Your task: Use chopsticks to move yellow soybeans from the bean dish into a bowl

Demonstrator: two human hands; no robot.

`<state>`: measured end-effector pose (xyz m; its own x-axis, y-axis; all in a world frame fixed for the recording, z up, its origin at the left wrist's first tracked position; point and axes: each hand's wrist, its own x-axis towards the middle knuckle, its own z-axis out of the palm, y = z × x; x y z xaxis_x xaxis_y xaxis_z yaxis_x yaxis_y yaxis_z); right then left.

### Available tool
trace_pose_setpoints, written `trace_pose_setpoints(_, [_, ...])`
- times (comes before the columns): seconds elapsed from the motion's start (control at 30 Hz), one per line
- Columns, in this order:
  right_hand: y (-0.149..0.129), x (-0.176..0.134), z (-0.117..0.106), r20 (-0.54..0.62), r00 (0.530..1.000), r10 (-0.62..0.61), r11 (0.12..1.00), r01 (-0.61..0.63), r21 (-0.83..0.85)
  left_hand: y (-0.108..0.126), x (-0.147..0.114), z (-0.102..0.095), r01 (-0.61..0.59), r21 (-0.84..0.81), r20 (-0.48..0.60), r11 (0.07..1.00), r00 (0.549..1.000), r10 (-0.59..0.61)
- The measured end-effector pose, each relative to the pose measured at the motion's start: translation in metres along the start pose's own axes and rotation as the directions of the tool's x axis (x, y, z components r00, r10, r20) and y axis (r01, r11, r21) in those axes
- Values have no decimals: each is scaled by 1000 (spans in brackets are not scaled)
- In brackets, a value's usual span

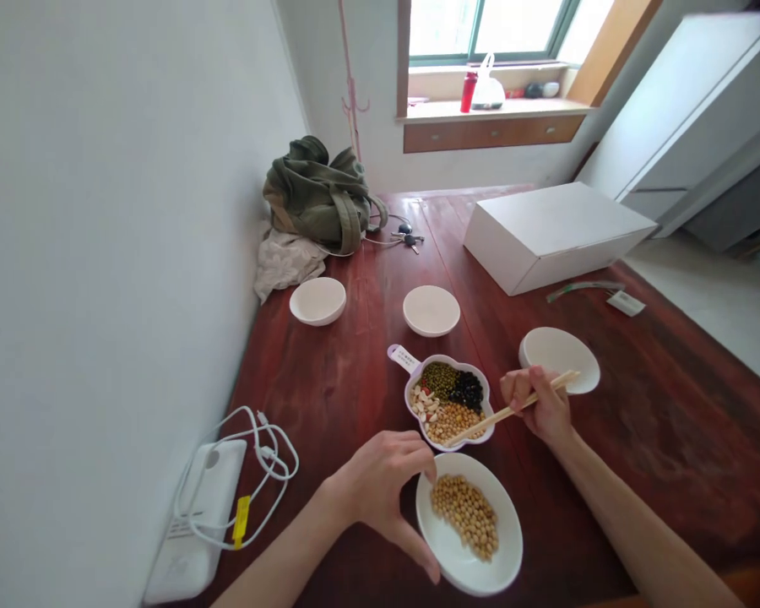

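My right hand (540,404) is closed round a pair of chopsticks (503,412), their tips at the soybeans (453,422) along the near edge of a purple-rimmed divided dish (412,390). Mung beans (439,380), black beans (467,390) and pale split nuts (425,404) fill its other compartments. Just below the dish stands a white bowl (440,553) with a heap of soybeans (469,515) inside. My left hand (389,481) curves around this bowl's left side, fingers at the far rim and thumb at the near rim.
White bowls stand at the far left (317,301), far middle (431,311) and right (554,353). A white box (554,228), a green bag (320,194) and keys (410,240) lie farther back. A power bank (196,540) with a coiled cable (285,460) lies by the left wall.
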<state>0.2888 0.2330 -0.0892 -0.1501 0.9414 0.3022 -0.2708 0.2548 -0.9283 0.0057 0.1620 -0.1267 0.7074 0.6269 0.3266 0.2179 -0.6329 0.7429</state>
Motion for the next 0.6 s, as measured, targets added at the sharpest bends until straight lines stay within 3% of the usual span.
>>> trace_pose_setpoints(0.17, [1,2,-13,-70,995,-65,998,63,-21,8,1,-12,32,18,47,999,998,-32])
trace_pose_setpoints(0.4, [-8,7,-24,-21,996,-84,996,83,-38,14,4,-18,-25,-13,-33,1000,999,25])
trace_pose_setpoints(0.6, [-14,5,-22,-20,997,-70,997,70,-27,14,4,-16,-35,0,-33,999,999,35])
